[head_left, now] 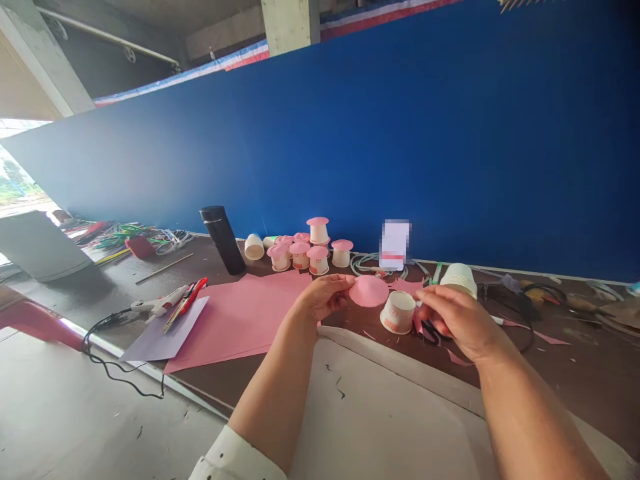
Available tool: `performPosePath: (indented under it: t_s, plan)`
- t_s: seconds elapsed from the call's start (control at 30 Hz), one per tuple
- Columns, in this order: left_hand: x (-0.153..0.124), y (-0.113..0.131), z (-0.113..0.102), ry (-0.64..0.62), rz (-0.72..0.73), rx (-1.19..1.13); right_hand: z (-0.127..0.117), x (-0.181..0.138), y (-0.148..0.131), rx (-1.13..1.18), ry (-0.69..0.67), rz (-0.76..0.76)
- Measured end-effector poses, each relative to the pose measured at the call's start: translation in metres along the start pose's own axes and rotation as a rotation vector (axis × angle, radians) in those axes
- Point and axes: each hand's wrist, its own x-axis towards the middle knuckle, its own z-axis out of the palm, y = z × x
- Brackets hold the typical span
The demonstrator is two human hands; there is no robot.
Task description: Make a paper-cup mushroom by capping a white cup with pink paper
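Observation:
My left hand (323,295) pinches a round pink paper disc (369,291) by its left edge and holds it just above the table. A small white paper cup (399,312) lies tilted on the table right below the disc, its mouth facing me. My right hand (453,318) is closed beside the cup, fingers curled near its rim, over a pair of black scissors (431,331); a small white object shows at its fingertips, but I cannot make out what it is.
Pink paper sheets (240,317) and a lilac sheet (165,333) lie at left with a glue gun (157,305) and a red cutter (187,301). Several pink-capped cups (306,250), a black flask (223,239) and a stack of white cups (459,277) stand by the blue wall (350,133). Cables clutter the right.

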Motion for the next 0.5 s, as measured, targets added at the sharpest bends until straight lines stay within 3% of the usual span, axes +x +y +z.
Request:
performPosePath:
  t_s: [0.07, 0.13, 0.3, 0.5]
  plan:
    - [0.006, -0.001, 0.011, -0.047, 0.047, -0.154, -0.002, 0.007, 0.005, 0.192, 0.256, -0.007]
    - [0.016, -0.007, 0.027, -0.065, 0.058, -0.287, -0.001, 0.015, 0.011, 0.333, 0.334, 0.033]
    - [0.039, -0.029, 0.058, -0.049, 0.009, -0.341, 0.003, 0.026, 0.026, 0.44, 0.319, 0.127]
    - [0.043, -0.041, 0.049, -0.05, 0.056, -0.277, 0.006, 0.027, 0.031, 0.428, 0.279, 0.179]
